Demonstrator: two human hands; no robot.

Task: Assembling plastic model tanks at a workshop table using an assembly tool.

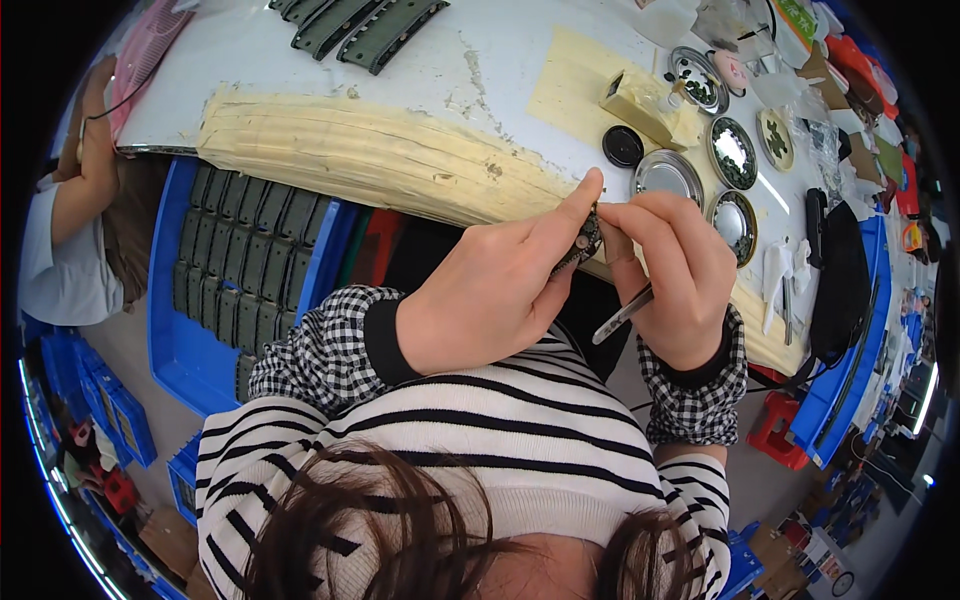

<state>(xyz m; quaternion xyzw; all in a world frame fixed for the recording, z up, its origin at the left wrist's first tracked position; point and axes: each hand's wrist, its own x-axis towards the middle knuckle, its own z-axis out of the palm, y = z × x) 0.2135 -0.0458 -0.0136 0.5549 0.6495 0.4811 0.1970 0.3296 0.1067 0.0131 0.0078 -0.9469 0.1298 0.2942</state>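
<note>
My left hand (495,290) pinches a small dark part (585,240) between thumb and forefinger, just in front of the table's taped front edge (380,160). My right hand (675,275) meets it from the right, fingertips on the same part, and carries metal tweezers (622,315) whose tips stick out below the palm. Both hands hover over my lap, close to several round metal dishes (668,175). Most of the part is hidden by my fingers.
A blue crate (185,340) of dark green rectangular pieces stands low on the left. More green pieces (360,25) lie at the table's far side. A black lid (623,146), a yellowish block (640,105) and small-part dishes (733,152) sit right. Another person's arm (95,150) is far left.
</note>
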